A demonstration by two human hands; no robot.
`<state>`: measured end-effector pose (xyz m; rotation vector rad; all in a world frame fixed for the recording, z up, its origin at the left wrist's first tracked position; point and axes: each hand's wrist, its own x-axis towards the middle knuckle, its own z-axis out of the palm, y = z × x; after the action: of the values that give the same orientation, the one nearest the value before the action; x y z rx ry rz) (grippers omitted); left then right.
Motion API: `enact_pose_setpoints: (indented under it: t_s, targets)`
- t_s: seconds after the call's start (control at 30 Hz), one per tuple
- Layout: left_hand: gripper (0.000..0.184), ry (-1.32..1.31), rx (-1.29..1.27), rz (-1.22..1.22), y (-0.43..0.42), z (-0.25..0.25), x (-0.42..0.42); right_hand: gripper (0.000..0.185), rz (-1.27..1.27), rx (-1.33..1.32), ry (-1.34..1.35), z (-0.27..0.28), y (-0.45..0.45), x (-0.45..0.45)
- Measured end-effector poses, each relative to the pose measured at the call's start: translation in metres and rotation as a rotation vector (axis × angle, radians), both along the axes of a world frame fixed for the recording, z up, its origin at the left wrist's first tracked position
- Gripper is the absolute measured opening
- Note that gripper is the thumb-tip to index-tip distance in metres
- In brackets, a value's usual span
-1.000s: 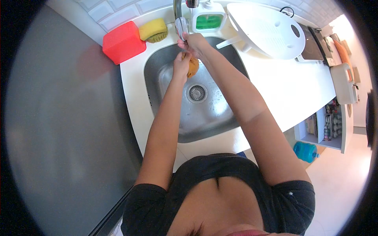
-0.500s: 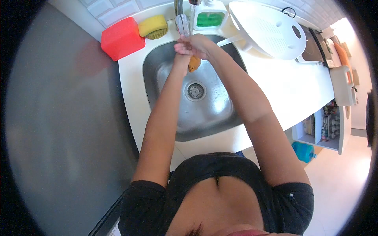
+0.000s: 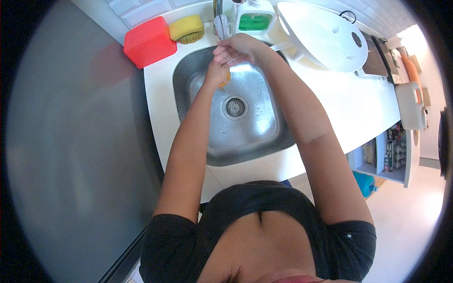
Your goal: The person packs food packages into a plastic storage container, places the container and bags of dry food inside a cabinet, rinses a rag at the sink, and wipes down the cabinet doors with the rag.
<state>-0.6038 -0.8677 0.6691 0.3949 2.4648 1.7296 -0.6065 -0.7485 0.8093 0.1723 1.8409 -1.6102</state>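
Observation:
Both hands are over the steel sink (image 3: 247, 141), near its back edge. My left hand (image 3: 217, 74) looks closed around a small orange-brown thing (image 3: 226, 79), mostly hidden behind the hand; its kind I cannot make out. Just above, my right hand (image 3: 239, 49) has its fingers stretched towards the left hand, nothing visible in them. Behind the hands hangs the tap (image 3: 217, 8), and a clear, shiny shape (image 3: 222, 26) shows beside it; whether that is running water I cannot tell.
A red box (image 3: 150, 41) and a yellow sponge (image 3: 186, 28) stand at the back left. Behind the sink is a bottle of green liquid (image 3: 255, 20). A white perforated rack (image 3: 325, 40) leans over the right counter (image 3: 325, 99). Below it, a drawer (image 3: 377, 155) stands pulled out.
My right hand has moved slightly right and its fingers have spread from the left. My left hand has shifted slightly left and down, and less of the orange-brown thing shows.

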Motion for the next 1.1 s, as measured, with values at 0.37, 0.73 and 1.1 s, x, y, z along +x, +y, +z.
enact_pose_setpoints:
  t_s: [0.37, 0.73, 1.1]
  targets:
    - [0.051, -0.013, 0.115, -0.001, -0.017, -0.077, -0.052, 0.03, 0.003, 0.006, 0.059, -0.009, 0.001, -0.013]
    - [0.043, -0.139, -0.131, 0.078, -0.028, 0.017, -0.005, 0.03, 0.082, 0.167, 0.117, 0.005, 0.002, -0.014]
    - [0.043, -0.351, 0.347, 0.099, -0.024, 0.009, -0.007, 0.03, 0.102, 0.291, 0.245, 0.007, -0.004, -0.013]
